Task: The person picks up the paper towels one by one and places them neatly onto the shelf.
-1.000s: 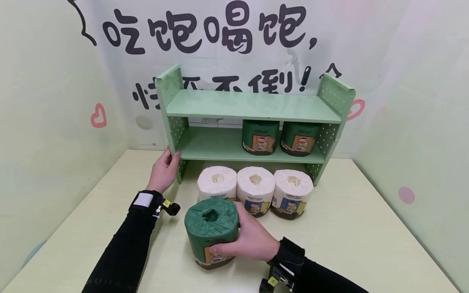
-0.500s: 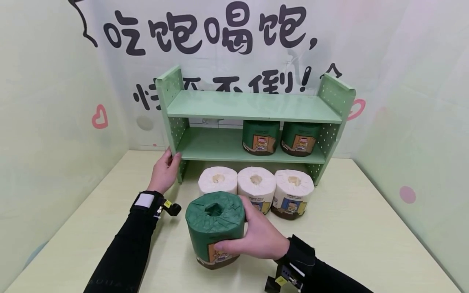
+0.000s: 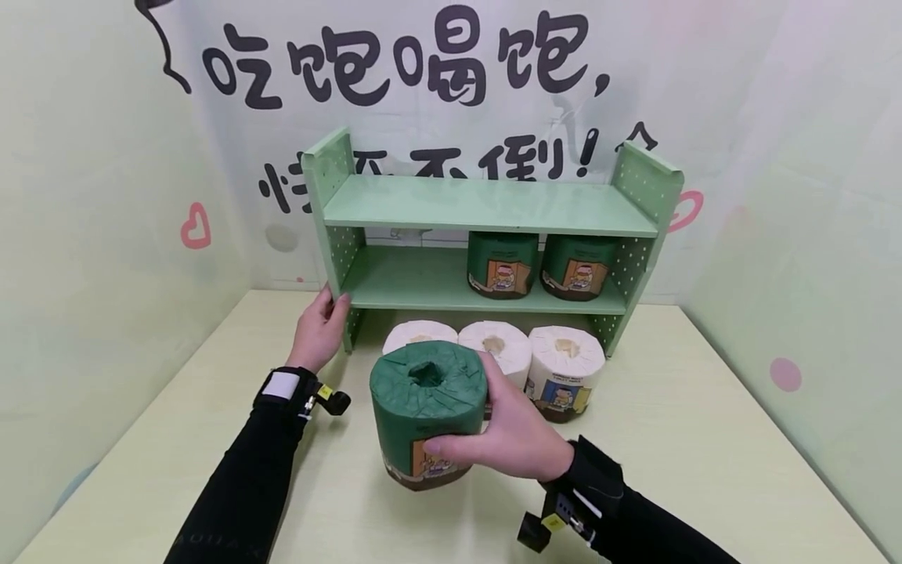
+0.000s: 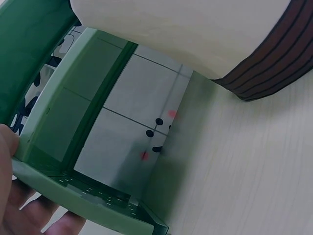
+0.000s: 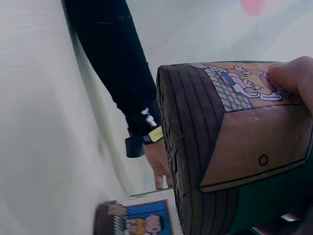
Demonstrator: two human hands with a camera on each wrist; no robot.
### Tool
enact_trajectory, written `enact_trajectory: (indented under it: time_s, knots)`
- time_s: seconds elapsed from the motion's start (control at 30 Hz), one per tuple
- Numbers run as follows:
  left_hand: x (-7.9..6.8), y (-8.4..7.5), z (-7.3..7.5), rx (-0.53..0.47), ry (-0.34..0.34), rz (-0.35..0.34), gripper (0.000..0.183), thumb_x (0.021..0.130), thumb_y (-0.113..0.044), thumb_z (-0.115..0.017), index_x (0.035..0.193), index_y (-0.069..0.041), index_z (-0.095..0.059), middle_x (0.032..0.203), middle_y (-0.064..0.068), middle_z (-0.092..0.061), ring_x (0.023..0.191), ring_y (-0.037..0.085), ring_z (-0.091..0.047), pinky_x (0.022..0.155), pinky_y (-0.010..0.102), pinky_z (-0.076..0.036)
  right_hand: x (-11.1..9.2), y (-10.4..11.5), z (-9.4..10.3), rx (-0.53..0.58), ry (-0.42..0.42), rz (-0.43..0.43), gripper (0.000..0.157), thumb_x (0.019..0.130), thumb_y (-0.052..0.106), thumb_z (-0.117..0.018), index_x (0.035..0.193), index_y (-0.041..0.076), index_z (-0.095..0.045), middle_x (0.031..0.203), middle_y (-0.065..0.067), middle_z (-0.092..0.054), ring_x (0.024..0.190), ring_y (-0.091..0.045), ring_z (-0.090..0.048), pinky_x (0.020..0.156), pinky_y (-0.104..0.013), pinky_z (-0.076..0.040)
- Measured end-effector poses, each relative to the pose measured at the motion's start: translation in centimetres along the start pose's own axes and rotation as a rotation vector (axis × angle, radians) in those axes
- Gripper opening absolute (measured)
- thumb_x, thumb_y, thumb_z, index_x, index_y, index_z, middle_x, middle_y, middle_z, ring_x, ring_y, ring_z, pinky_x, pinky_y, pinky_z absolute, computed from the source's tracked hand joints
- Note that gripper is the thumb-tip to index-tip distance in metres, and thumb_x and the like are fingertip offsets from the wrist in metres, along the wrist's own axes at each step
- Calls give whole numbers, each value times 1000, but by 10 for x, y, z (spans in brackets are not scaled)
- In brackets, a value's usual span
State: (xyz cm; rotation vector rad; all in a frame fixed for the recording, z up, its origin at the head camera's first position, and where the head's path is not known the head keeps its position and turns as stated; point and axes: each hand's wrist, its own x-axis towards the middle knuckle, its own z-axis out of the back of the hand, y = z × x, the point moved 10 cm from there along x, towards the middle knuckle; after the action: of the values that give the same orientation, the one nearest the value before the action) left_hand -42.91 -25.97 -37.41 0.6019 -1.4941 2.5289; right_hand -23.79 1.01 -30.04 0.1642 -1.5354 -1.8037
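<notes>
My right hand [image 3: 517,431] grips a green paper-wrapped toilet roll [image 3: 430,399] from its right side, thumb across the printed label. The roll hangs upright above the table in front of the white rolls; its brown-striped lower end [image 5: 188,147] shows in the right wrist view. At the left end of the green shelf rack [image 3: 486,207], my left hand [image 3: 319,333] holds the side panel. In the left wrist view its fingertips [image 4: 66,224] curl behind that panel [image 4: 88,205]. Two more green rolls [image 3: 502,266] stand on the middle shelf, toward the right.
Several things stand close by: three white toilet rolls [image 3: 566,372] line up on the table [image 3: 669,439] before the rack's lower level, the left one partly hidden by the green roll. A printed cloth backdrop [image 3: 437,117] rises behind the rack.
My right hand has lifted the green toilet roll and carried it slightly right and toward the rack, covering more of the white rolls. My left hand stays on the side panel.
</notes>
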Motion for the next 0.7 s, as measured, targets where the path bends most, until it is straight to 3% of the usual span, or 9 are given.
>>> enact_trajectory:
  time_s: [0.13,0.33,0.57,0.7]
  knots:
    - [1,0,0,-2,-2,-12,52,107,-43,-42,154,-23,-34,138,18,-51,120,27,-49,95,53,-45,10,-11,10,-20,-19,8,86,80,18,-85,146,23,-31,136,2,-50,121,-16,-48,99,-47,-43]
    - [0,-3,1,21,-20,-39,48,108,-39,-42,152,-18,-39,125,18,-60,100,27,-54,79,46,-46,34,-12,26,-65,-80,14,87,79,22,-86,145,29,-31,134,7,-50,120,-13,-48,96,-47,-45]
    - [-2,-5,0,28,-9,-36,50,108,-39,-41,153,-17,-36,133,20,-55,117,30,-51,94,55,-45,63,-19,45,-134,-159,-104,93,77,38,-86,148,27,-26,133,10,-47,115,-8,-49,92,-42,-48]
    - [-2,-5,-1,30,-6,-32,50,108,-38,-41,154,-18,-35,134,20,-54,118,31,-51,94,56,-45,76,-27,53,-138,-191,-160,93,76,43,-86,145,22,-28,131,4,-48,113,-11,-51,92,-42,-49]
